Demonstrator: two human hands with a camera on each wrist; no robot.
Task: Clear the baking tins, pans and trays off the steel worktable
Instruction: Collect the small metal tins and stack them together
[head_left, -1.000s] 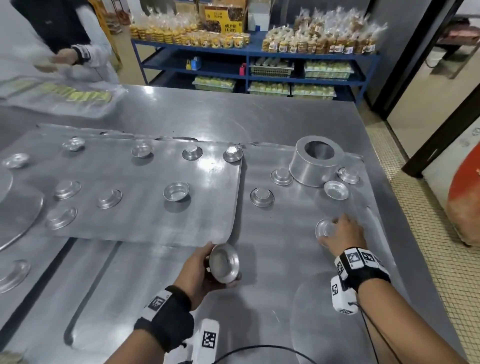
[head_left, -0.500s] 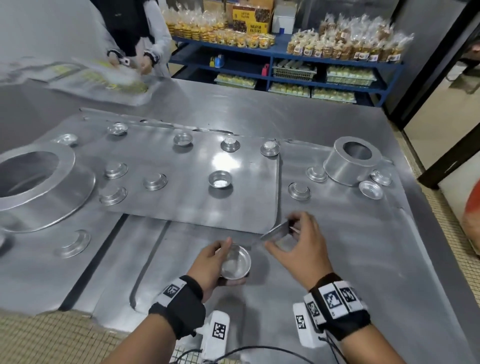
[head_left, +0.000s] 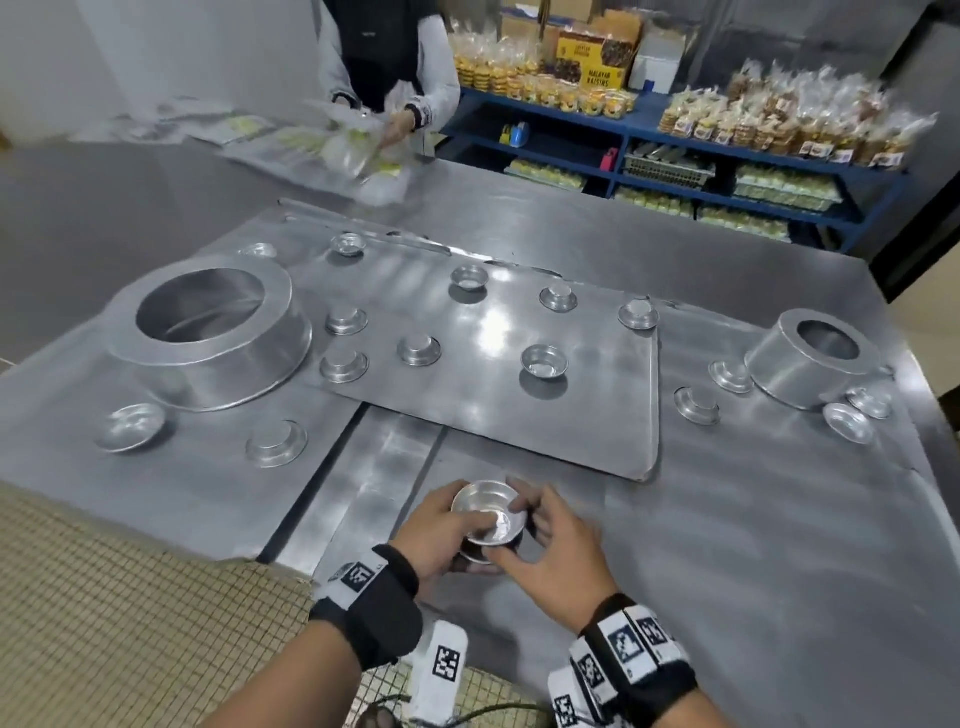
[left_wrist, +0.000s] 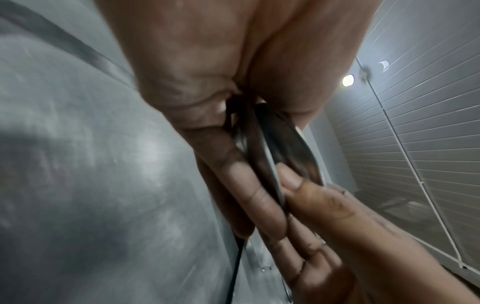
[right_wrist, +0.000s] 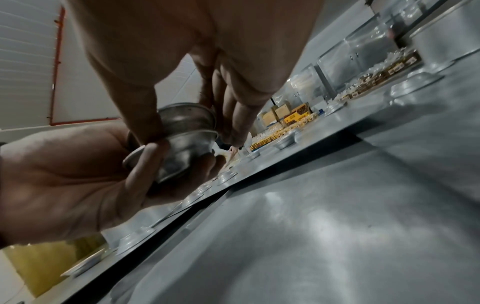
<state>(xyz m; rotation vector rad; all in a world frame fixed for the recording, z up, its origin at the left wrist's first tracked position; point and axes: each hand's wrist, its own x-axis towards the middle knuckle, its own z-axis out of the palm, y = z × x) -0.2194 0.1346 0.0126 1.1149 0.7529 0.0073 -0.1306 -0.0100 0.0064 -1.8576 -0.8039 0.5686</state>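
Over the front middle of the steel worktable (head_left: 753, 545) my two hands meet around two small round tins. My left hand (head_left: 447, 525) cups the lower small tin (right_wrist: 182, 152) from beneath, fingers curled round it. My right hand (head_left: 524, 527) pinches the upper small tin (head_left: 488, 512) by its rim with thumb and fingers and sets it into the lower one. The right wrist view shows the upper small tin (right_wrist: 187, 117) sitting slightly tilted in the lower. In the left wrist view only the tins' rims (left_wrist: 265, 156) show between the fingers.
A flat tray (head_left: 493, 410) lies mid-table with several small tins on it. A large upturned ring pan (head_left: 208, 332) stands at the left and a smaller one (head_left: 815, 358) at the right, more small tins beside each. A person handles bags at the far edge.
My right hand lifted a small tin from the table's right side and carried it left to the tin in my left hand, where it now sits. My view swung left.
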